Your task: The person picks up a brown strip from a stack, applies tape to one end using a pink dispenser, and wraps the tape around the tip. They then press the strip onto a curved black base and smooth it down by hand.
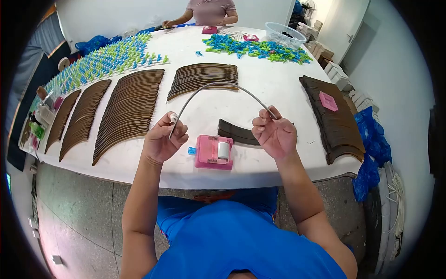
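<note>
Between my two hands a thin dark strip point(214, 84) is bent into an arch above the table. My left hand point(166, 137) pinches one end; something white is wrapped round one of its fingers. The other end is pinched in my right hand point(275, 133), its palm turned up. Below the arch stands a pink block-shaped holder point(204, 160) with a white roll point(223, 151) in it and a blue tab on its left side. Behind the holder lies a short dark curved stack point(237, 132), partly hidden by my right hand.
Rows of brown curved strips point(130, 109) lie left and at the centre back point(204, 76). On the right, a dark stack point(334, 123) carries a pink frame point(328, 101). Blue and green clips point(255, 49) cover the back. A clear tub point(284, 37) and another person point(211, 11) are beyond.
</note>
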`<state>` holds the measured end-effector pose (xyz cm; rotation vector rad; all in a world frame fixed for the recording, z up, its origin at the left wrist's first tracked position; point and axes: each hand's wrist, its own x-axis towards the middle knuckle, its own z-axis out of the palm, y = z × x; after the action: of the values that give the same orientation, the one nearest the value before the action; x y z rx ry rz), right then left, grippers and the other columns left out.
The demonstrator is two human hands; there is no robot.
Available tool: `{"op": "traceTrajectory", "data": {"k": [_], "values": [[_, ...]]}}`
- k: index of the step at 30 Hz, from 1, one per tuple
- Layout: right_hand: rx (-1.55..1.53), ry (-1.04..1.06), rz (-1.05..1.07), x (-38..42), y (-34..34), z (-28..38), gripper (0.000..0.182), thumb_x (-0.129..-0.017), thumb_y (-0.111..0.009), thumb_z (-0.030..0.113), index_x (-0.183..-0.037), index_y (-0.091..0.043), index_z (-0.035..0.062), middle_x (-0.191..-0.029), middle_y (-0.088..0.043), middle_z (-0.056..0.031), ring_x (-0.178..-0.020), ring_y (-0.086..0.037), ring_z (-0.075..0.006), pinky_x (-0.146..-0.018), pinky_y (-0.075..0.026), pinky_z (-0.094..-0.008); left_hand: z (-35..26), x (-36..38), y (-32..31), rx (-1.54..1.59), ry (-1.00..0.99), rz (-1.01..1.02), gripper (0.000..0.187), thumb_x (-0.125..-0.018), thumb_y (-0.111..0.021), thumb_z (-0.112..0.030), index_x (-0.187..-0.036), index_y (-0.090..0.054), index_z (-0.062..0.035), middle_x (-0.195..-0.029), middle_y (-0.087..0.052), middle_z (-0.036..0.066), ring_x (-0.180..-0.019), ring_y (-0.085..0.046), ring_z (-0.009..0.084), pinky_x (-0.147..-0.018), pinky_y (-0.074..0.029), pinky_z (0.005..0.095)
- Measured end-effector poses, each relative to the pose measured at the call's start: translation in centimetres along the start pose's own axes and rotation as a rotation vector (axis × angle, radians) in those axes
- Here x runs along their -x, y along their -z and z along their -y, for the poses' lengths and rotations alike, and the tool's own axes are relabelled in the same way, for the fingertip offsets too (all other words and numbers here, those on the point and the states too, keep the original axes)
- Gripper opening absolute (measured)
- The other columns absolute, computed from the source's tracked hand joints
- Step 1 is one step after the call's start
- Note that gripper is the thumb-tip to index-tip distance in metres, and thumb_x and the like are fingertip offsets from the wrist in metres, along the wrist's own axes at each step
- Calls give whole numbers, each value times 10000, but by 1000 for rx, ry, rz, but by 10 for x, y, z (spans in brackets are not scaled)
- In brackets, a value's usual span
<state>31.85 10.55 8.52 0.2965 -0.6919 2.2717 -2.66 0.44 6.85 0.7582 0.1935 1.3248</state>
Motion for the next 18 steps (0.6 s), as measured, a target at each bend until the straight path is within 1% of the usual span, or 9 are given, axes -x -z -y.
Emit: {"op": "traceTrajectory", "data": {"k": [2, 4, 5, 7, 11, 12, 14, 15, 18], "values": [[41, 55, -19, -1, 2, 3, 361, -1000, -525, -27, -1287, -716, 80, -1196, -666, -69, -1087, -555, -182, -952, -480, -322, -1, -2, 5, 29, -28, -14, 178, -938, -683, -74, -1112, -668, -110, -828, -634, 60, -792, -499, 164, -714, -410, 320], [238, 181, -133, -3, 3, 5, 329, -1002, -573, -49, -1265, -720, 83, -1138, -696, -56, -1060, -612, -173, -932, -513, -330, -1, -6, 9, 50, -20, -14, 195, -928, -673, -63, -1118, -670, -104, -818, -626, 55, -778, -482, 159, -707, -403, 316], [240, 186, -134, -4, 5, 7, 329, -1002, -573, -49, -1265, -720, 83, -1138, -696, -56, -1060, -612, -173, -932, -513, -330, -1, -8, 11, 62, -26, -18, 187, -926, -673, -65, -1109, -672, -102, -817, -626, 54, -771, -474, 159, -706, -399, 312], [469, 295, -251, -9, 9, 9, 249, -1013, -639, -28, -1214, -726, 92, -1057, -727, -43, -974, -664, -152, -879, -541, -337, 2, -11, 16, 73, -36, -24, 179, -924, -672, -68, -1100, -675, -100, -816, -625, 53, -764, -466, 158, -704, -396, 308], [622, 357, -351, -17, 24, 10, 142, -1033, -675, 32, -1158, -713, 87, -997, -741, -41, -897, -682, -134, -847, -562, -333, 10, -21, 25, 229, -115, -142, 65, -955, -631, -106, -989, -675, -73, -816, -616, 52, -747, -453, 167, -695, -391, 300], [669, 366, -399, -18, 28, 11, 124, -1034, -677, 37, -1148, -701, 81, -1006, -740, -47, -896, -681, -127, -839, -567, -321, 14, -24, 25, 289, -152, -142, 115, -981, -577, -121, -962, -659, -42, -821, -614, 55, -750, -458, 172, -695, -399, 303], [779, 363, -498, -23, 33, 10, 107, -1036, -683, 50, -1142, -669, 65, -1014, -738, -60, -878, -680, -114, -816, -578, -294, 27, -30, 39, 443, -255, -303, 166, -999, -532, -119, -956, -646, -7, -831, -619, 68, -749, -463, 174, -696, -410, 309], [776, 342, -483, -25, 37, 10, 107, -1036, -683, 50, -1142, -669, 65, -1014, -738, -60, -878, -680, -114, -816, -578, -294, 34, -34, 60, 496, -247, -279, 172, -1001, -506, -88, -969, -635, 20, -874, -652, 86, -744, -503, 181, -711, -449, 317], [944, 266, -502, -33, 51, 11, 102, -1025, -706, 77, -1111, -670, 35, -992, -734, -45, -863, -673, -100, -826, -568, -281, 47, -52, 76, 494, -393, -654, 180, -1036, -445, -6, -1099, -607, 39, -1018, -703, 120, -806, -637, 204, -787, -565, 360]]}}
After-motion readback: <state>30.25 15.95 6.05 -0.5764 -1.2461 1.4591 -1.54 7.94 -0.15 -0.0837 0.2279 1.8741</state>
